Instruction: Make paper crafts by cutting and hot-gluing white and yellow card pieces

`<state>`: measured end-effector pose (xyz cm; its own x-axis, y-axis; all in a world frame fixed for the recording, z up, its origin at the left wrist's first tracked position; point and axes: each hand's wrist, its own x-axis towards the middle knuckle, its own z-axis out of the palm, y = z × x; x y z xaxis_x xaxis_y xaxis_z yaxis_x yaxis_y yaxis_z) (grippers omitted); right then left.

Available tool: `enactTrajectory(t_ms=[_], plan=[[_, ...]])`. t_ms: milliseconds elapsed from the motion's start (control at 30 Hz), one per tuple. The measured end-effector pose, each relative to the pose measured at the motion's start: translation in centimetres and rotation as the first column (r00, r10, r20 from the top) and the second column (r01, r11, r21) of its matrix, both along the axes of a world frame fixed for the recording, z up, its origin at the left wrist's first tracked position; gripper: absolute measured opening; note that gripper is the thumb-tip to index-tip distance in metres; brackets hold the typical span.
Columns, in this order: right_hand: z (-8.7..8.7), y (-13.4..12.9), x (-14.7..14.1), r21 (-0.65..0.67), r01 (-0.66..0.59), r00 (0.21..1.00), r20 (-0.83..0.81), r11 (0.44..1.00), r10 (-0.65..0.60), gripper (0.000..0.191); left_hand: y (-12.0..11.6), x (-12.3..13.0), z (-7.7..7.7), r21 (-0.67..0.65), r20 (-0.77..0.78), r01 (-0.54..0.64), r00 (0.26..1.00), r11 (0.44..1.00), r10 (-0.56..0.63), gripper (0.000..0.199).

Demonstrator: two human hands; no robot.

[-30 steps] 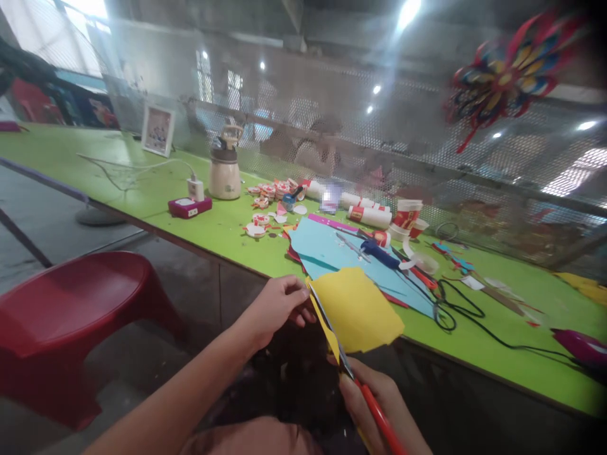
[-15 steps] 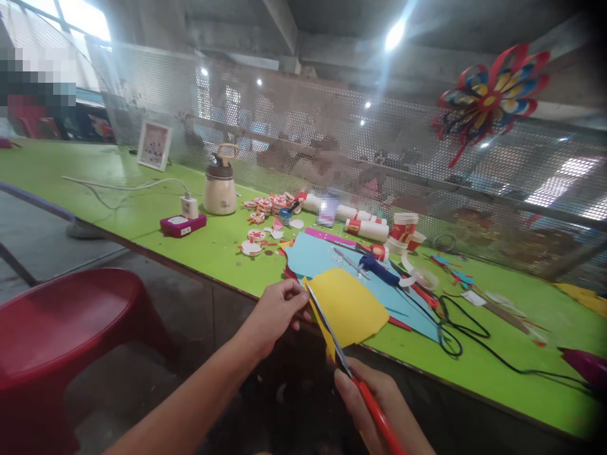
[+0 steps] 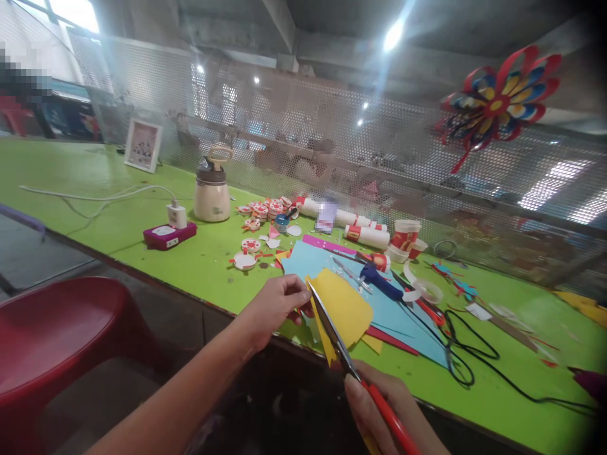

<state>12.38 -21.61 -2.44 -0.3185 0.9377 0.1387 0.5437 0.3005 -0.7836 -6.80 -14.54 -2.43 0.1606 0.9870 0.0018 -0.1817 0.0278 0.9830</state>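
My left hand [image 3: 279, 303] pinches the far-left corner of a yellow sheet of paper [image 3: 344, 306] above the front edge of the table. In my right hand [image 3: 379, 398] are red-handled scissors [image 3: 332, 325], their blades lying along the left side of the yellow paper with the tips close to my left fingers. A narrow yellow strip hangs to the left of the blades. Under and behind it lie sheets of light blue paper [image 3: 398, 322]. On these rest a blue-handled glue gun [image 3: 379, 280] and a silver pen-like tool [image 3: 351, 275].
Round red-and-white paper pieces [image 3: 246, 260], a beige bottle [image 3: 212, 199] and a purple power socket [image 3: 169, 236] stand on the green table [image 3: 199, 272]. Paper cups [image 3: 406, 235], white rolls [image 3: 366, 236] and a black cord [image 3: 502, 373] lie right. A red stool [image 3: 71, 335] stands left.
The scissors' blades have come closer together, with their tips near my left fingers. The yellow paper looks tilted differently. The whole view has shifted slightly.
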Motion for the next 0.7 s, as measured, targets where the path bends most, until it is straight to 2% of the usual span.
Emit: enactTrajectory(t_ms=[133, 300, 467, 700], plan=[[-0.5, 0.6, -0.1, -0.012, 0.017, 0.999, -0.03, 1.0, -0.017, 0.046, 0.5, 0.2, -0.1, -0.005, 0.003, 0.024, 1.0, 1.0, -0.024, 0.018], [-1.3, 1.0, 0.1, 0.021, -0.013, 1.0, 0.012, 1.0, 0.013, 0.047, 0.9, 0.4, -0.1, -0.013, -0.001, 0.032, 0.999, 0.999, -0.032, 0.018], [-1.2, 0.8, 0.1, 0.054, 0.006, 1.0, 0.027, 0.999, -0.007, 0.04, 0.7, 0.3, -0.1, -0.004, -0.014, 0.035, 0.999, 0.999, -0.035, 0.019], [-1.9, 1.4, 0.3, 0.008, -0.011, 0.998, 0.065, 1.0, 0.01, 0.048, 0.8, 0.2, 0.1, -0.002, -0.007, 0.031, 1.0, 1.0, -0.031, 0.018]])
